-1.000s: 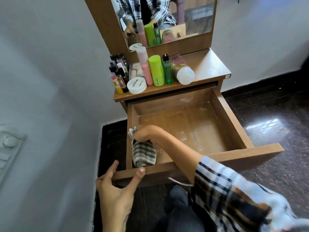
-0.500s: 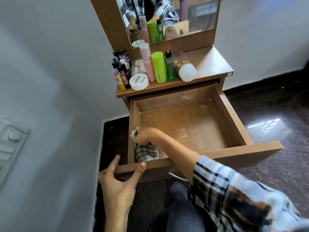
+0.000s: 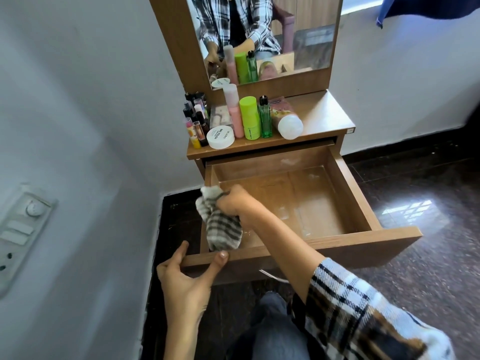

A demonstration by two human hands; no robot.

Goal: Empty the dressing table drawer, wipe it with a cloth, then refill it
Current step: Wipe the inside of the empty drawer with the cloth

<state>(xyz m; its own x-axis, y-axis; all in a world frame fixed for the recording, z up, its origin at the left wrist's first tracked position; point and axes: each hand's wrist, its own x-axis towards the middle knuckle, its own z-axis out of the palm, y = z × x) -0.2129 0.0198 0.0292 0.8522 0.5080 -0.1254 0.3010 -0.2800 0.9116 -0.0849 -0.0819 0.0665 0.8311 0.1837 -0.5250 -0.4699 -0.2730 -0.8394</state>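
Note:
The wooden drawer (image 3: 363,245) of the dressing table is pulled out, with nothing inside but the cloth. My right hand (image 3: 235,202) grips a grey-and-white checked cloth (image 3: 220,227) bunched at the drawer's near left corner; the cloth hangs down against the left wall. My left hand (image 3: 187,276) grips the left end of the drawer's front panel, thumb on top and fingers curled round the corner. On the tabletop (image 3: 319,115) stand the cosmetics: a white round jar (image 3: 220,137), a pink bottle (image 3: 235,113), a lime-green tube (image 3: 250,118), a green glass bottle (image 3: 265,118) and a lying bottle (image 3: 287,119).
A cluster of small lipsticks and bottles (image 3: 196,120) stands at the tabletop's left end. A mirror (image 3: 262,35) rises behind. A white wall with a switch panel (image 3: 20,235) is close on the left. Dark glossy floor (image 3: 428,203) lies to the right.
My right hand has lifted the cloth a little along the left side of the drawer, so more of it hangs in view. My left hand keeps its hold on the front panel.

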